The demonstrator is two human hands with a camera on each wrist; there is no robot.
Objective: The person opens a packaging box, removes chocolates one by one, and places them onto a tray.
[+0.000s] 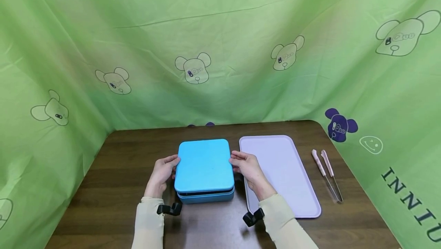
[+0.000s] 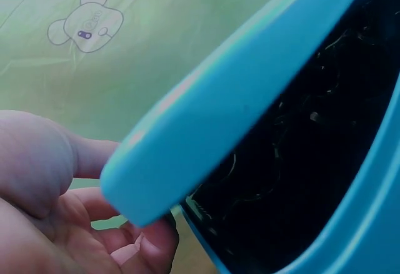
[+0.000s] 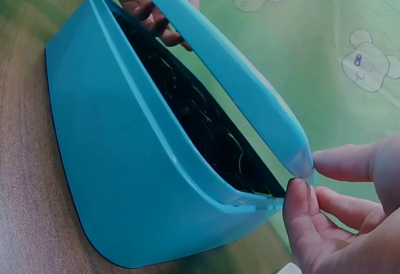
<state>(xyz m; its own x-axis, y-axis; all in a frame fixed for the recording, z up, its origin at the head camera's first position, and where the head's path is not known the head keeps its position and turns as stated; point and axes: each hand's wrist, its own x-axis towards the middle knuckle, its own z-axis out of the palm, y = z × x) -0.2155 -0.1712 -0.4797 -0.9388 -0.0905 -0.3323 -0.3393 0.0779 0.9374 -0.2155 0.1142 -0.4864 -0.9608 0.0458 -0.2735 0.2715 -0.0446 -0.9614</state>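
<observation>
A light-blue lid (image 1: 204,164) is held just above a blue rectangular box (image 1: 206,198), leaving a dark gap along the front. My left hand (image 1: 162,174) pinches the lid's left side, thumb on top and fingers beneath. On the opposite side, my right hand (image 1: 249,168) pinches the lid's edge between thumb and fingers. Green backdrop shows between the raised lid (image 3: 244,80) and the box (image 3: 125,142) in the right wrist view. Inside, the box looks black with thin shiny curved outlines; its contents are too dark to tell.
A pale lilac tray (image 1: 279,172) lies right of the box, partly under my right forearm. Further right are pink-handled tongs (image 1: 327,174). The brown wooden table (image 1: 113,187) meets a green printed curtain (image 1: 234,99) at the back and sides.
</observation>
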